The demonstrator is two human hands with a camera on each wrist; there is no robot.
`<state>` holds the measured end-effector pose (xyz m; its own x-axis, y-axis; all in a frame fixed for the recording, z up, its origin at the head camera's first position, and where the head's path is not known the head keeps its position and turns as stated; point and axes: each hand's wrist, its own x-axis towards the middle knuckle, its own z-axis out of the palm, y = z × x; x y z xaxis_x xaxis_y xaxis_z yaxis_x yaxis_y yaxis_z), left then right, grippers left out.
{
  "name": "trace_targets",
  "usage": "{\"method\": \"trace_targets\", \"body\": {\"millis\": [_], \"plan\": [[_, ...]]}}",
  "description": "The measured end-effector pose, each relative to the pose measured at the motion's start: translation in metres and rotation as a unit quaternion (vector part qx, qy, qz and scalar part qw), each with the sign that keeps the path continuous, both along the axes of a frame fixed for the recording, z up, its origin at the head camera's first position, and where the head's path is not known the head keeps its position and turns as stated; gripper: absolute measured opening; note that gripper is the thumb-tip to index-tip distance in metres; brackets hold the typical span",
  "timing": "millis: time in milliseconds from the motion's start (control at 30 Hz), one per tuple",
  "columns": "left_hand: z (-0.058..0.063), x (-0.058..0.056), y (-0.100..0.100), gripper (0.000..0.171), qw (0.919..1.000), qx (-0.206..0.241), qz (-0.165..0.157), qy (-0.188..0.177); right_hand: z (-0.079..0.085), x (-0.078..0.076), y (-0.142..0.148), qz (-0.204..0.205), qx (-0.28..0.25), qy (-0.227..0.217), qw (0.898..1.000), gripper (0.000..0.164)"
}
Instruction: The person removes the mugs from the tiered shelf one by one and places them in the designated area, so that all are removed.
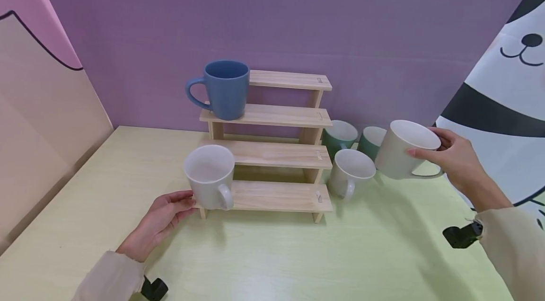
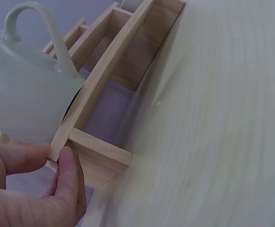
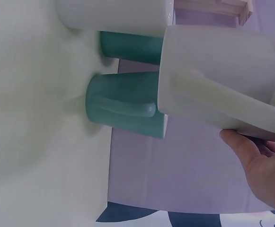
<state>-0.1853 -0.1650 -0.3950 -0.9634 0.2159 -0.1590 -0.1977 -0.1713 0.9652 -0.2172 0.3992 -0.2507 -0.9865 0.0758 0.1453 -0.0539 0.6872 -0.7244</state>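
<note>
My right hand (image 1: pixel 461 163) grips a white mug (image 1: pixel 393 152) by its rim side, tilted and raised above the table at the right; its handle points toward me. With thumb and fingers, my left hand (image 1: pixel 163 218) pinches the left end of the lowest step of a wooden tiered shelf (image 1: pixel 276 197). On that step, right beside the left fingers, stands another white mug (image 1: pixel 208 175), its handle facing front right. A blue mug (image 1: pixel 227 90) sits higher up, at the left end of the third step, with its handle to the left.
To the right of the shelf, a white mug (image 1: pixel 351 168) stands on the pale table (image 1: pixel 272 263). Behind it are two green mugs, one (image 1: pixel 339 137) close to the shelf and one (image 1: pixel 372 140) partly hidden by the held mug. A purple backdrop (image 1: pixel 272 12) rises behind.
</note>
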Motion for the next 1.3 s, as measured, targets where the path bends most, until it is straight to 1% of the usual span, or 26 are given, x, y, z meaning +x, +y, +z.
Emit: {"method": "trace_targets", "body": {"millis": [233,467,733,933,1133,1300], "plan": [[0.000,0.000,0.000,0.050,1.0000,0.000,-0.002,0.002,-0.008,0.003,0.006,0.001,0.006,-0.001,1.000,0.057],[0.001,0.000,0.000,0.049,1.0000,-0.001,-0.002,0.003,-0.020,0.004,0.012,-0.004,-0.003,-0.008,1.000,0.057],[0.002,0.000,0.000,0.048,1.0000,-0.001,-0.001,-0.004,-0.037,0.004,0.016,-0.010,-0.001,-0.020,1.000,0.070],[0.002,0.000,0.001,0.049,1.0000,-0.004,0.000,-0.003,-0.047,0.005,0.016,-0.017,0.002,-0.020,1.000,0.076],[0.003,-0.001,0.003,0.050,1.0000,0.006,0.001,-0.002,-0.056,0.007,0.015,-0.023,0.017,-0.038,0.999,0.083],[0.003,-0.001,0.002,0.051,0.9999,0.011,0.003,-0.002,-0.063,0.007,0.015,-0.021,-0.006,-0.030,0.999,0.083]]}}
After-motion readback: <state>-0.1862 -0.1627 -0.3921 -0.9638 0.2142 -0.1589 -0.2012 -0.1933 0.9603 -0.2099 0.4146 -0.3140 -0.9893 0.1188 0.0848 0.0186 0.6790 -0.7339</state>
